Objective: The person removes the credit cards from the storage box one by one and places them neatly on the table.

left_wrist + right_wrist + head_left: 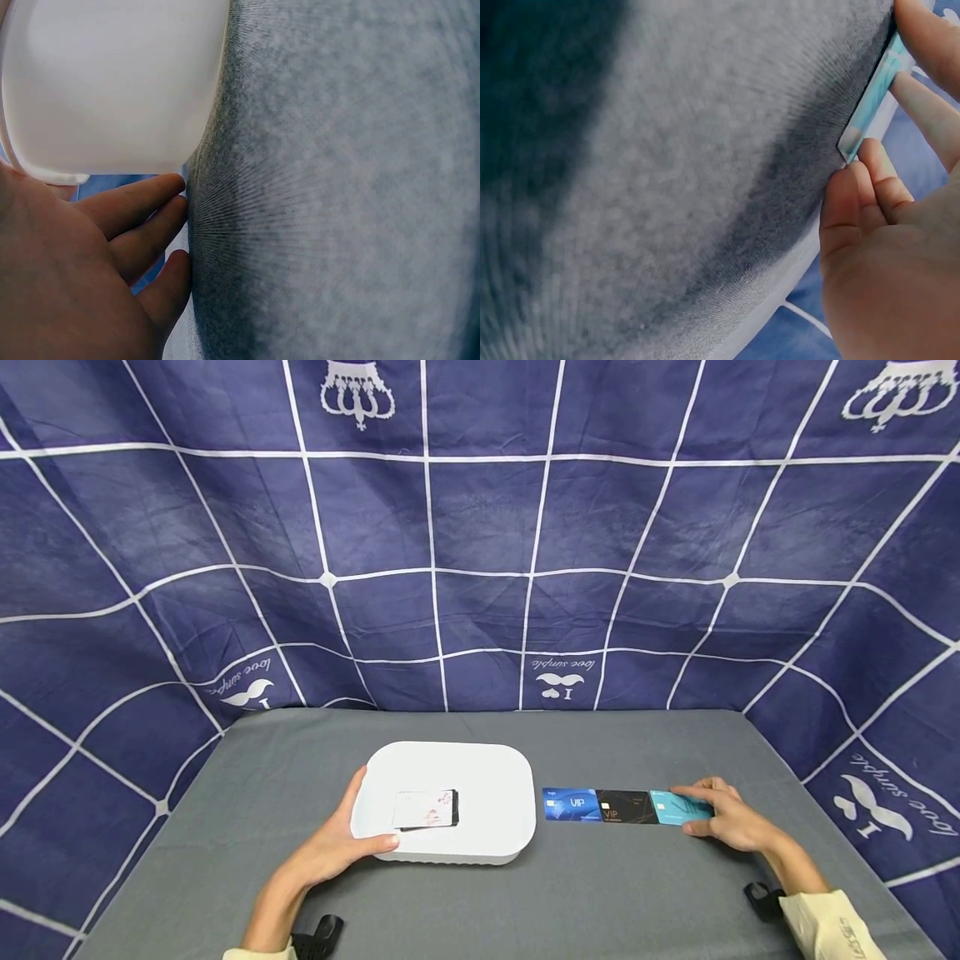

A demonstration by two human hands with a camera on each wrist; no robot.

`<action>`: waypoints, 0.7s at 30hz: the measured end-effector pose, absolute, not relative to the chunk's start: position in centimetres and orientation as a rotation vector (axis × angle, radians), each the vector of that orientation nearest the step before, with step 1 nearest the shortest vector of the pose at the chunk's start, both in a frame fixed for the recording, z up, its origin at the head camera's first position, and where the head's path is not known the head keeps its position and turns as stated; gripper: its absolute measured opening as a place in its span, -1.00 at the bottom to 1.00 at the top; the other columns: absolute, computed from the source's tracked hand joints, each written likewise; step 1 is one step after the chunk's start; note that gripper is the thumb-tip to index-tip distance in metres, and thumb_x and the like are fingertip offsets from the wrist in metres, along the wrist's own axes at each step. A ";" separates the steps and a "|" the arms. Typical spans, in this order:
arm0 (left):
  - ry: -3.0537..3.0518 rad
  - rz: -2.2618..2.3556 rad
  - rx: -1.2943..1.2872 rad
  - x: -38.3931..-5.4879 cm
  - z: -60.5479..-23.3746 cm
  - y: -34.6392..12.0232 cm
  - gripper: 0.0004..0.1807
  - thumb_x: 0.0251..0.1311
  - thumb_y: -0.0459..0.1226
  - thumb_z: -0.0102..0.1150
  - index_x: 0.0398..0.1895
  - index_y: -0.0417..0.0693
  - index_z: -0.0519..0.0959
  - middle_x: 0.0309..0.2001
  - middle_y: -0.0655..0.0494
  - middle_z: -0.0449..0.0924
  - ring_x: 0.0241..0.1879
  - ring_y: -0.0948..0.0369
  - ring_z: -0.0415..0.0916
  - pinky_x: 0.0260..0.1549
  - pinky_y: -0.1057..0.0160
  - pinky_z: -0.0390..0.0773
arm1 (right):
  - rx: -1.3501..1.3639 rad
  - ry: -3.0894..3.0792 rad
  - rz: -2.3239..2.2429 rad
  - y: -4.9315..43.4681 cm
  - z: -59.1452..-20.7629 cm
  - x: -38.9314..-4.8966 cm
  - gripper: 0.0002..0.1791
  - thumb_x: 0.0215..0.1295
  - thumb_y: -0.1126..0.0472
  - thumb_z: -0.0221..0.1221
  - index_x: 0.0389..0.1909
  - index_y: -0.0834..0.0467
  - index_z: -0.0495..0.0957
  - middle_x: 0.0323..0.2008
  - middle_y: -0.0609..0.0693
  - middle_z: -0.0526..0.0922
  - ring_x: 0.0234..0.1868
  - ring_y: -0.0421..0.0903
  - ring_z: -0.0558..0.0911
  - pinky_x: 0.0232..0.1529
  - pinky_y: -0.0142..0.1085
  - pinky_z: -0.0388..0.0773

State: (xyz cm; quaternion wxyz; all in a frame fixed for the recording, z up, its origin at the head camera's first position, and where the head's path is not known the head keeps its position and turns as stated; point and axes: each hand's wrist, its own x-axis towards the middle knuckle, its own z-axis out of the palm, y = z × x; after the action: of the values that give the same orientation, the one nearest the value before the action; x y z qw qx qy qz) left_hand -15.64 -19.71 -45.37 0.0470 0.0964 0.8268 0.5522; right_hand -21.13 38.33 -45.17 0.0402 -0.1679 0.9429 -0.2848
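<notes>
My left hand (pixel 330 847) grips the left end of a white plastic container (pixel 491 785) with rounded corners, its thumb at the near edge. In the left wrist view, several of its fingers (pixel 142 217) extend beside the container's smooth side. A small stack of cards (pixel 423 809) lies within the container's outline, a pale card with a pinkish pattern uppermost and a dark one showing beneath. Farther right, my right hand (pixel 727 817) holds a teal card (pixel 675 807) by its long edges between thumb and forefinger. The teal card lies at the right end of a row.
Left of the teal card lie a black VIP card (pixel 624 807) and a blue VIP card (pixel 572 804), edge to edge. Grey cloth covers the table (pixel 450 910). A dark blue curtain (pixel 480 527) with white lines surrounds its back and sides.
</notes>
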 end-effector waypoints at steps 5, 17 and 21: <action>2.527 1.670 0.292 -15.7 -45.2 -19.6 0.31 -0.04 -0.22 0.52 0.57 -0.10 -0.30 0.53 -0.21 -0.13 0.43 -0.08 -0.09 0.31 0.07 0.00 | -0.522 2.889 -0.863 38.4 -45.2 -21.1 -0.35 -0.02 0.18 0.46 0.16 0.29 0.55 -0.07 0.16 0.42 -0.07 0.15 0.31 -0.18 -0.08 0.19; 2.515 1.686 0.295 -15.9 -45.6 -19.8 0.31 -0.02 -0.20 0.51 0.57 -0.09 -0.32 0.54 -0.20 -0.15 0.44 -0.09 -0.12 0.15 0.54 -0.02 | -0.533 2.899 -0.812 38.0 -44.9 -20.9 -0.39 0.10 0.14 0.42 0.19 0.23 0.55 -0.08 0.13 0.38 -0.05 0.15 0.28 -0.16 -0.03 0.18; 2.511 1.697 0.321 -15.9 -45.8 -19.8 0.30 -0.02 -0.22 0.51 0.57 -0.12 -0.31 0.53 -0.23 -0.14 0.43 -0.11 -0.11 0.09 0.63 -0.03 | -0.544 2.906 -0.793 37.9 -45.1 -20.8 -0.39 0.12 0.14 0.41 0.21 0.23 0.53 -0.05 0.17 0.38 -0.04 0.18 0.29 -0.15 -0.01 0.20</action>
State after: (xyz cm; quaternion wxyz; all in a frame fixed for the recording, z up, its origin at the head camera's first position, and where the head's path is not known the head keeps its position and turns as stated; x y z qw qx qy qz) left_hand -15.86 -19.79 -45.80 0.0468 0.1051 0.8230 0.5563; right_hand -20.75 37.89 -45.06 0.0404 -0.1777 0.9485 -0.2590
